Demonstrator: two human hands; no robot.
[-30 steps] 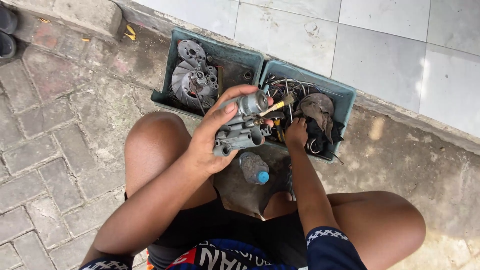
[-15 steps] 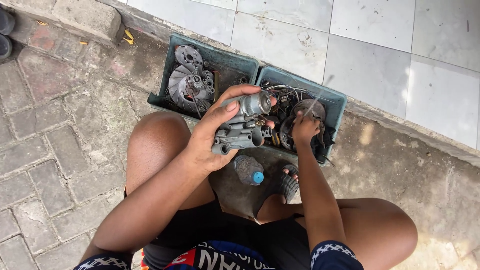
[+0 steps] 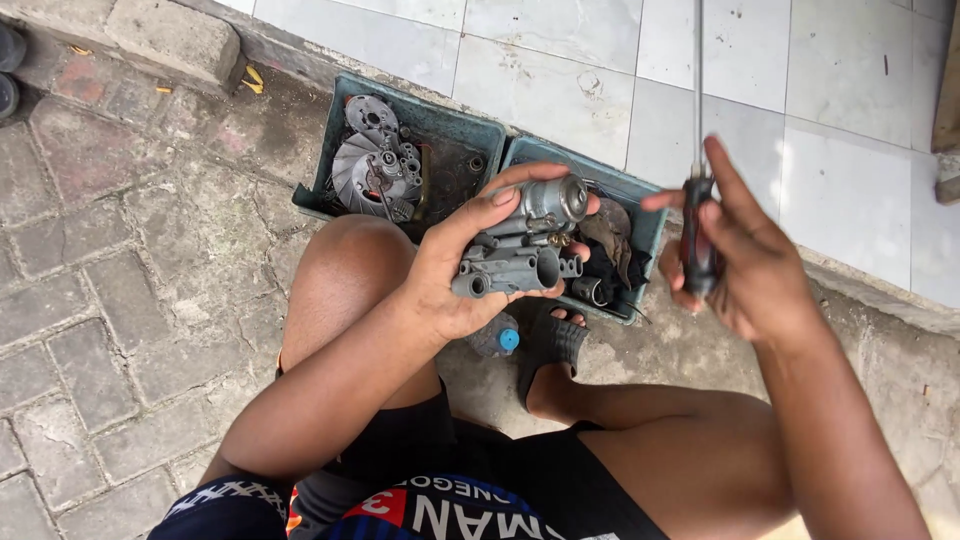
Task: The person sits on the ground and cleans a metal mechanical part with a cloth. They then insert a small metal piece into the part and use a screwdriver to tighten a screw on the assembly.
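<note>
Gripping carburettor (image 3: 525,250) and screwdriver (image 3: 697,235) (tip cropped)

1. Floor (image 3: 120,300): worn brick paving below the left fingers (image 3: 480,215), pale tiles beyond.
2. Two green trays (image 3: 440,130) sit on it, behind the fingers.
3. A bottle (image 3: 497,337) lies under them.

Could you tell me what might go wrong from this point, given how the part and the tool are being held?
The left hand alone holds the grey metal carburettor in the air above the knee; if it slips, it may drop onto the paving or the sandalled foot. The right hand holds a long screwdriver by its dark handle, shaft pointing away; brought to the part, the tip could slide off towards the left fingers. Small loosened pieces could get lost in the cluttered green trays.
</note>
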